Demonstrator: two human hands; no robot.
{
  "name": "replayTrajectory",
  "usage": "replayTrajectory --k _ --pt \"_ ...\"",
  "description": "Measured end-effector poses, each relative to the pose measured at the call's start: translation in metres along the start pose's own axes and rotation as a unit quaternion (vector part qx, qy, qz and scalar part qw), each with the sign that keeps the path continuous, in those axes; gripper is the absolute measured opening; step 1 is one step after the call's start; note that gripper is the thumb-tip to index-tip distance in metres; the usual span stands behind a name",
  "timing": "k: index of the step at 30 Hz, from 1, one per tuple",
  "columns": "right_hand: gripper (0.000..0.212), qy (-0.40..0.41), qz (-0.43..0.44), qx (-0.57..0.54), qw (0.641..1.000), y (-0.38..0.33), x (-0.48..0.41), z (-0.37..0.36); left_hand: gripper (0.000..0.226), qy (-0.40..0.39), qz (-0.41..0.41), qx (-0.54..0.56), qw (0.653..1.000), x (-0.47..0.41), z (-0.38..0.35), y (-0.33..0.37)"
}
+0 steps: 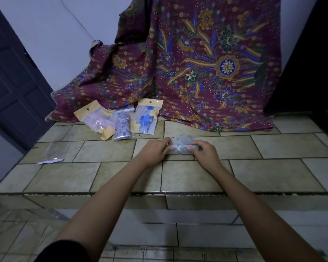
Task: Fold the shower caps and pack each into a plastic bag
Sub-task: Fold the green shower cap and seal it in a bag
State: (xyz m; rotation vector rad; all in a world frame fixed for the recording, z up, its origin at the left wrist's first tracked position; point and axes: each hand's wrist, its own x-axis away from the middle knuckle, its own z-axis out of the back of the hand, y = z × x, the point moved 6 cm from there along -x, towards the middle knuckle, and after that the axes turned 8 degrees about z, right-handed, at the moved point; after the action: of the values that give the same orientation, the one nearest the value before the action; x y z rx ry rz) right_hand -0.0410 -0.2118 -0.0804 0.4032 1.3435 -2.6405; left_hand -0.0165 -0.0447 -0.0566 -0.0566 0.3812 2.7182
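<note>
A pale translucent shower cap (183, 143) lies bunched into a narrow band on the tiled counter (106, 174), in the middle. My left hand (155, 151) grips its left end with curled fingers. My right hand (204, 151) grips its right end the same way. Behind and to the left lie three packed bags: a pink one (98, 120), a purple patterned one (123, 124) and a blue one (147, 117). An empty clear plastic bag (55, 150) with a white strip lies flat at the far left of the counter.
A maroon floral cloth (197, 63) hangs behind the counter and drapes onto its back edge. A dark door (13, 82) stands at the left. The counter's front edge drops to a lower tiled step (178, 203).
</note>
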Motion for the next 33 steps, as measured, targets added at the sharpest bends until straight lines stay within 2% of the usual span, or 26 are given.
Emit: replayTrajectory --k 2,3,6,8,10,12,14,15,17,20,22,23,25,29,31,33 --pt "0.013 0.026 -0.036 -0.038 0.998 0.002 -0.003 0.0 0.031 -0.018 0.039 -0.02 0.999 -0.01 -0.003 0.003" --pt "0.016 0.034 -0.049 -0.041 0.997 0.001 -0.006 0.0 0.031 -0.03 0.054 -0.042 0.997 -0.014 -0.007 0.004" --pt "0.02 0.031 -0.07 0.041 0.996 -0.003 -0.013 -0.006 0.035 -0.061 0.101 -0.112 0.987 -0.019 -0.021 0.001" --pt "0.018 0.024 -0.062 0.154 0.986 -0.008 -0.013 -0.013 0.033 0.022 0.096 -0.212 0.972 -0.02 -0.016 0.002" --pt "0.02 0.011 -0.058 0.259 0.964 -0.01 -0.014 -0.019 0.028 0.082 0.098 -0.255 0.958 -0.018 -0.009 0.008" --pt "0.019 0.022 -0.024 0.341 0.94 -0.018 -0.013 -0.02 0.024 0.092 0.047 -0.242 0.965 -0.017 -0.008 0.023" --pt "0.024 0.034 0.05 0.426 0.903 -0.028 -0.013 -0.024 0.013 0.113 -0.028 -0.199 0.973 -0.013 -0.007 0.039" --pt "0.027 0.025 0.081 0.462 0.883 -0.033 -0.013 -0.027 0.011 0.115 -0.041 -0.162 0.979 -0.01 -0.01 0.04" --pt "0.031 -0.007 0.129 0.483 0.866 -0.036 -0.013 -0.032 0.018 0.108 -0.052 -0.051 0.992 -0.005 -0.019 0.027" --pt "0.026 -0.037 0.176 0.429 0.885 -0.028 -0.008 -0.026 0.037 0.09 -0.057 0.026 0.994 0.007 -0.03 0.01" --pt "0.029 -0.084 0.18 0.324 0.925 -0.019 -0.004 -0.02 0.045 0.079 -0.069 0.035 0.994 0.008 -0.028 0.008" --pt "0.035 -0.107 0.162 0.282 0.94 -0.014 -0.005 -0.015 0.043 0.069 -0.069 0.037 0.995 0.006 -0.025 0.008" --pt "0.033 -0.132 0.128 0.232 0.955 -0.006 -0.012 -0.01 0.036 0.043 -0.063 0.036 0.996 -0.002 -0.019 0.008" --pt "0.014 -0.069 0.038 0.091 0.993 -0.005 -0.032 -0.001 0.023 0.025 -0.038 0.0 0.999 -0.023 -0.005 0.011" --pt "0.009 -0.081 0.005 0.077 0.994 -0.005 -0.04 -0.005 0.026 0.021 -0.018 -0.051 0.998 -0.036 -0.004 0.013" --pt "0.012 -0.096 -0.022 0.124 0.987 -0.004 -0.045 -0.014 0.026 0.028 0.015 -0.102 0.994 -0.045 -0.008 0.01"
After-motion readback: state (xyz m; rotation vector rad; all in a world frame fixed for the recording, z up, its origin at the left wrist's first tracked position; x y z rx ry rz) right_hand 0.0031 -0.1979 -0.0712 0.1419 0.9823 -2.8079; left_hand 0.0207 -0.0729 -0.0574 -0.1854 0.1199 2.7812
